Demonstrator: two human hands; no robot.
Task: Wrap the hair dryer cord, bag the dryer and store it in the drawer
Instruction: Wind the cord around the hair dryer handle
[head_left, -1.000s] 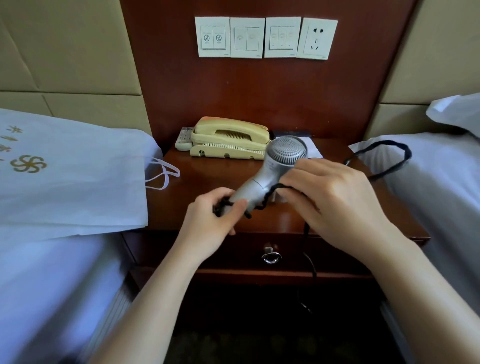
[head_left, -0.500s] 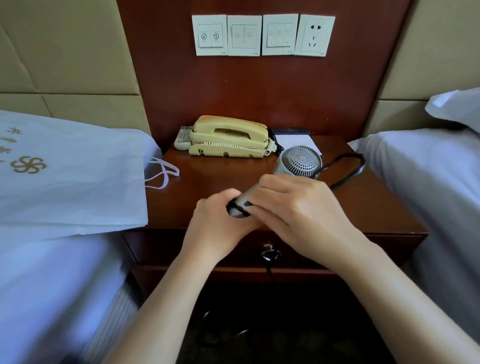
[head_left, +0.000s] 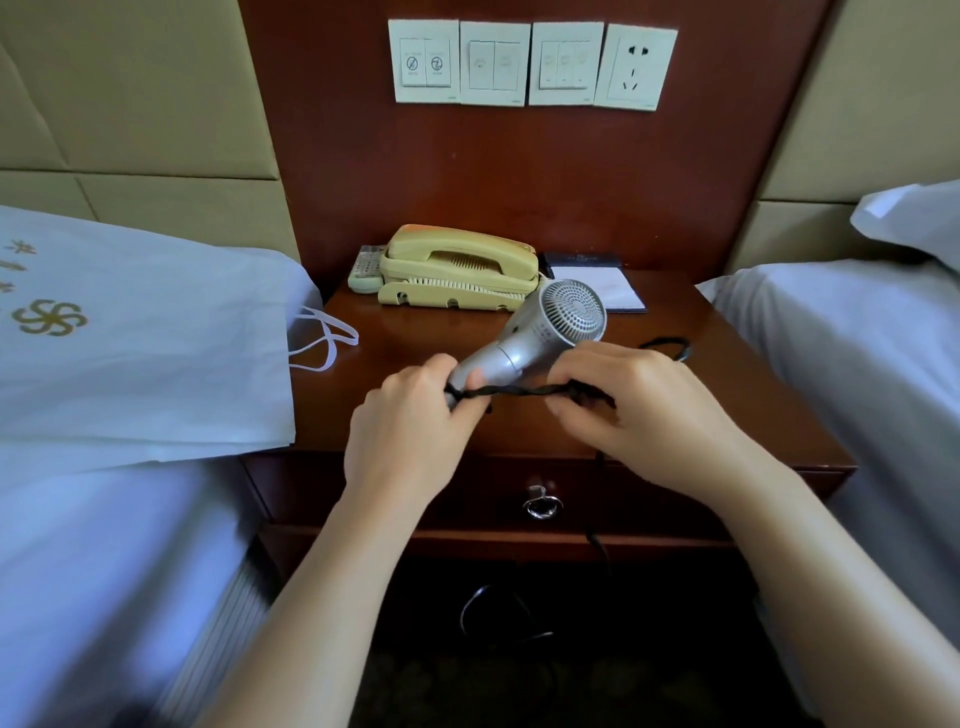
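Note:
A silver hair dryer (head_left: 540, 332) is held over the wooden nightstand (head_left: 727, 395), its grille facing up and right. My left hand (head_left: 410, 426) grips the end of its handle. My right hand (head_left: 639, 410) pinches the twisted black cord (head_left: 519, 391), which runs taut between both hands. More cord loops behind my right hand and hangs down in front of the closed drawer (head_left: 467, 493) to the floor. A white bag (head_left: 145, 338) with a gold logo lies on the bed at left.
A beige telephone (head_left: 460, 270), a remote and a notepad (head_left: 597, 288) sit at the back of the nightstand. Switches and a socket (head_left: 636, 65) are on the wall panel above. Beds flank the nightstand on both sides. The drawer has a metal ring pull (head_left: 540, 506).
My right hand has drawn away to the right from the handle, stretching a length of cord between the hands. The dryer tilted slightly; the cord loop on the right has shrunk.

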